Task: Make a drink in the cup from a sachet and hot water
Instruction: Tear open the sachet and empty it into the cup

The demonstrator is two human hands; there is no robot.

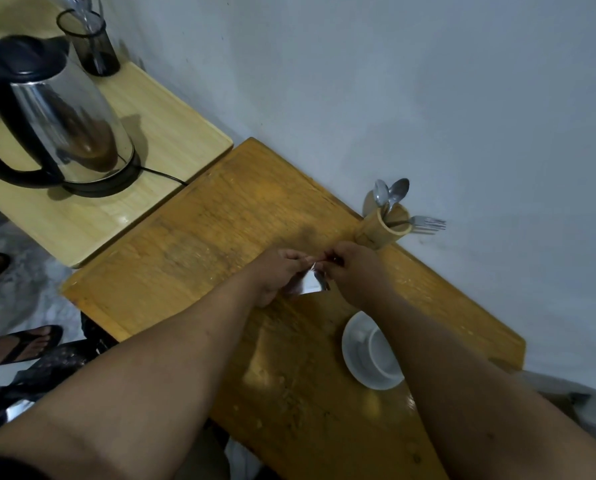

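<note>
Both hands meet over the middle of the brown wooden table (pixel 192 244). My left hand (pixel 275 275) and my right hand (pixel 355 271) each pinch the top edge of a small silvery sachet (pixel 310 284) held between them. A white cup (pixel 381 348) stands on a white saucer (pixel 353 355) near the table's right side, partly behind my right forearm. The steel kettle (pixel 67 112) with a black handle and lid sits on its base at the far left, on a paler wooden table (pixel 171 133).
A bamboo holder (pixel 383 228) with spoons and a fork stands by the wall, just beyond my right hand. A dark tumbler (pixel 92 43) with utensils is behind the kettle. The kettle's cord (pixel 164 176) runs between the tables. Sandalled feet (pixel 15 344) are on the floor at left.
</note>
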